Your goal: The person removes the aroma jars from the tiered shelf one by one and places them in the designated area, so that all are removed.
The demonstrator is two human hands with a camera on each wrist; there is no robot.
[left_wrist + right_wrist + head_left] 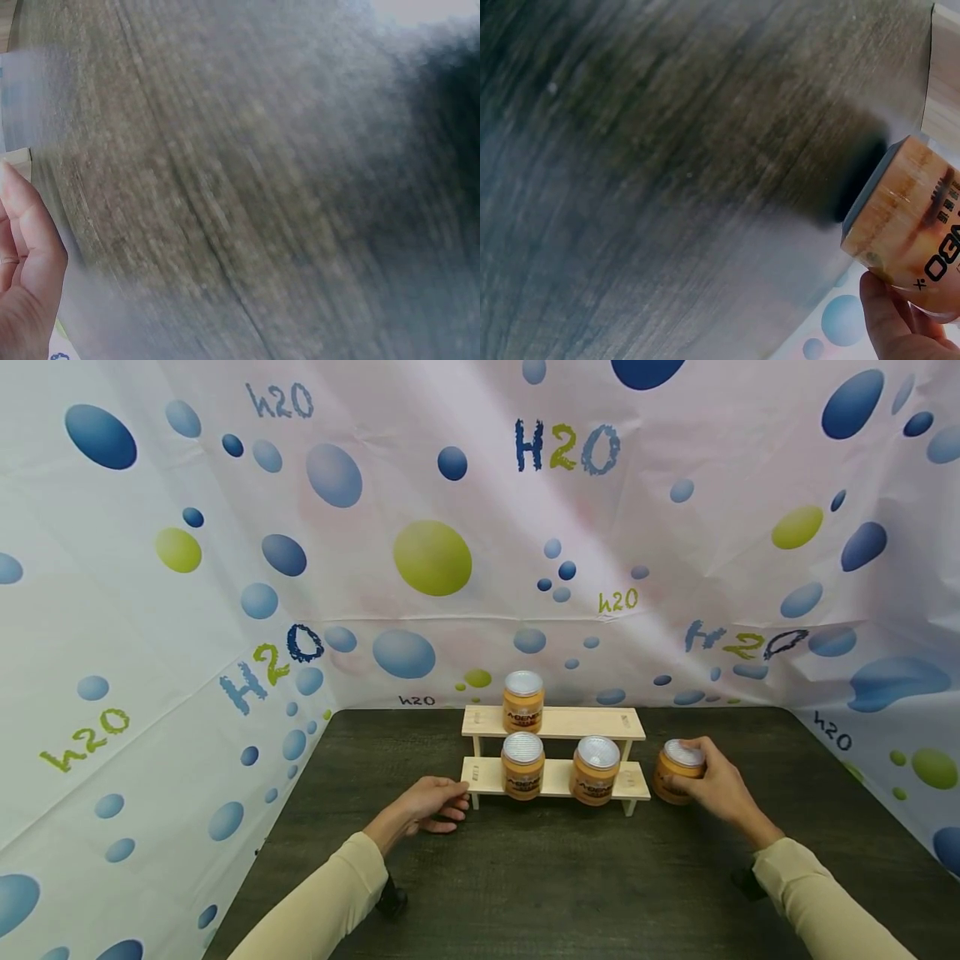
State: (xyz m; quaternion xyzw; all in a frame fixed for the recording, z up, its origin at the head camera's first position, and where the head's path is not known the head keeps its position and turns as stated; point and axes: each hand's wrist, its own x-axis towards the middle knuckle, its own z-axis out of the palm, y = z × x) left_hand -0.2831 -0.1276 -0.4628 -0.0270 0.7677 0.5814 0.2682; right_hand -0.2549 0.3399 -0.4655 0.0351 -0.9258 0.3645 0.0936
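Note:
A two-step wooden stand (588, 721) is at the back of the dark table. At the left end of its lower step, my left hand (431, 804) pinches the board's edge between thumb and forefinger. Just right of the stand, my right hand (717, 783) grips an orange jar (671, 782) with a silvery-white lid. The right wrist view shows that jar (911, 217) low over the tabletop, fingers round its side. Similar jars stand on the steps: one jar (522, 703) at upper left, one jar (522, 768) at lower left, another jar (595, 772) at lower right.
The dark wood-grain table (525, 885) stretches in front of and beside the stand. Behind it and at both sides hangs a white sheet (495, 510) with blue and green drops and H2O lettering.

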